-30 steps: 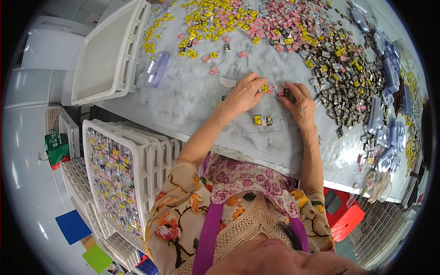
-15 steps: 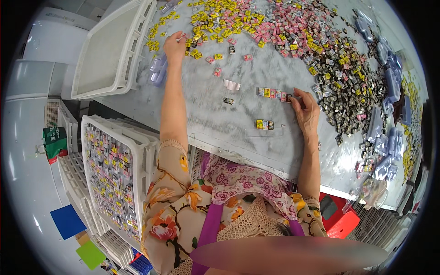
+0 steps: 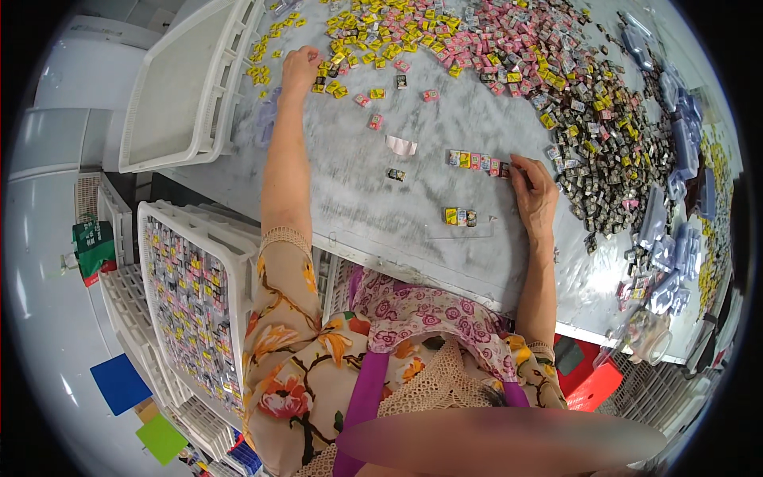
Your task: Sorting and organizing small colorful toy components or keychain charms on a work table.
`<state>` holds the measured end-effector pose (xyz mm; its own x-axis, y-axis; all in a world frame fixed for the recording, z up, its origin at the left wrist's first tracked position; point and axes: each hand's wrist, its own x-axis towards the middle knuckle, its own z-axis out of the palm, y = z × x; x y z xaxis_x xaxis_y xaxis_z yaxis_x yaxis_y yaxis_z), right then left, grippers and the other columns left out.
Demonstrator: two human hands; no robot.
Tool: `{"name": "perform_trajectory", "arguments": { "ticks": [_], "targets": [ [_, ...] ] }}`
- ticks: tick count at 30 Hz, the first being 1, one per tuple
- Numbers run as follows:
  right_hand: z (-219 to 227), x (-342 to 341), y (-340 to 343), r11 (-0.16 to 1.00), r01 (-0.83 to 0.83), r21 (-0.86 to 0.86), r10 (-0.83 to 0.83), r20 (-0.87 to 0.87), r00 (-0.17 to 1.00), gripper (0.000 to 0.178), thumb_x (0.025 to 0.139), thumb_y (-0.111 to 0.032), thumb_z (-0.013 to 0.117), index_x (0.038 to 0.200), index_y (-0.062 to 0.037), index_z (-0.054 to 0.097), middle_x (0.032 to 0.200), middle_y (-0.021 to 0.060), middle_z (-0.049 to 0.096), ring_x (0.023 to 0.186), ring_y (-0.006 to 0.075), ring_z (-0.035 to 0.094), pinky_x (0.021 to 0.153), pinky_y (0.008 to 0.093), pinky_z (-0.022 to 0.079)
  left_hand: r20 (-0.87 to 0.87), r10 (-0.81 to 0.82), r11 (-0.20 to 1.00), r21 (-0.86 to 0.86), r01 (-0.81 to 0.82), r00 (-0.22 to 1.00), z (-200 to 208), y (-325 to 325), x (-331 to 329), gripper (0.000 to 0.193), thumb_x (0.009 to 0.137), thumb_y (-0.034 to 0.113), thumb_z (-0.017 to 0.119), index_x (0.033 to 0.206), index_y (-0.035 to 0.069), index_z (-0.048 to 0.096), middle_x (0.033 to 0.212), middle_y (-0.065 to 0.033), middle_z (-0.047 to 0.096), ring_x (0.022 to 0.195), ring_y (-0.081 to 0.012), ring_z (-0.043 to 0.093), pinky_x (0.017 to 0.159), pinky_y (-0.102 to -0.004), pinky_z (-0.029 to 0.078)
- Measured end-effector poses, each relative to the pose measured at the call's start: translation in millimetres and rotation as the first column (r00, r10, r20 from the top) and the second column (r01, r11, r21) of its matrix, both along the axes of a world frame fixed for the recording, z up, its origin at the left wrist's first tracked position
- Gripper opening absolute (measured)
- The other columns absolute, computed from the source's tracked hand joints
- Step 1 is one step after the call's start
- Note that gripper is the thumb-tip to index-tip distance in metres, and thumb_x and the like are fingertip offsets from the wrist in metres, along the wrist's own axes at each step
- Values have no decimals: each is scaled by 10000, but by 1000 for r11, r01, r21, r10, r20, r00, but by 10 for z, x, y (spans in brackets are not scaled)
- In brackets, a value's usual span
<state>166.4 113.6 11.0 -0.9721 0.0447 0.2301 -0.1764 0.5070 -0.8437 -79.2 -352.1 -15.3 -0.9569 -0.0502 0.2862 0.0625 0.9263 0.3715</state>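
Stretched far out at the upper left, my left hand [image 3: 300, 71] has its fingers curled together beside loose yellow pieces [image 3: 334, 89]; whatever is in its fingertips is too small to make out. My right hand [image 3: 536, 195] has thumb and fingertips closed at the dark block [image 3: 504, 169] ending a short row of small printed blocks [image 3: 475, 161]. Nearer me lies a smaller group of yellow and dark blocks [image 3: 459, 217]. One dark block [image 3: 395, 174] and a curled pale pink slip [image 3: 401, 145] lie left of the row.
Heaps of pink blocks [image 3: 509, 48] and dark blocks [image 3: 612, 159] cover the table's far and right side. Clear plastic trays [image 3: 683, 151] line the right. A white crate [image 3: 183, 87] stands at the left edge; a filled crate [image 3: 187, 294] sits below it.
My left hand has shifted slightly left and up, away from the pinkish piece seen at its fingertips. My right hand stays at the row's end.
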Motion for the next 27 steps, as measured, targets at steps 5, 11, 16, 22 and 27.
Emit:
{"name": "perform_trajectory", "arguments": {
  "ticks": [5,11,16,22,27],
  "targets": [
    [-51,-21,2,1000,24,-2,-25,-38,999,202,877,-6,683,1078,-25,700,916,89,679,747,179,657,661,272,509,-56,24,999,-29,-26,998,54,60,148,239,847,225,721,934,3,704,913,-189,688,901,-339,661,832,-429,517],
    [-63,-14,11,1000,26,12,-25,-69,997,189,885,-17,672,1072,-29,702,923,97,686,727,205,649,667,285,507,-21,23,996,82,-21,1000,189,181,381,163,848,192,682,907,45,721,836,-132,726,801,-287,703,782,-388,542],
    [-78,6,46,999,17,48,-16,-25,1000,204,889,9,659,1087,-17,701,940,90,690,805,163,672,704,248,509,4,104,971,215,-102,995,265,220,486,214,822,217,705,980,76,739,858,-109,740,797,-246,718,781,-355,546],
    [-46,10,43,996,82,31,-79,-84,993,187,899,-17,652,1077,-35,707,935,86,699,778,177,662,701,266,505,-16,-14,993,117,15,1000,14,58,437,230,832,236,714,1004,87,746,937,-122,734,845,-256,710,777,-364,547],
    [-169,-26,89,971,216,-103,-219,-24,975,176,908,-70,669,1076,-42,714,920,63,705,794,124,635,718,250,493,-54,-66,996,-62,62,996,41,149,444,218,858,253,705,993,87,750,881,-141,710,812,-311,689,755,-415,536]
  ]
}}
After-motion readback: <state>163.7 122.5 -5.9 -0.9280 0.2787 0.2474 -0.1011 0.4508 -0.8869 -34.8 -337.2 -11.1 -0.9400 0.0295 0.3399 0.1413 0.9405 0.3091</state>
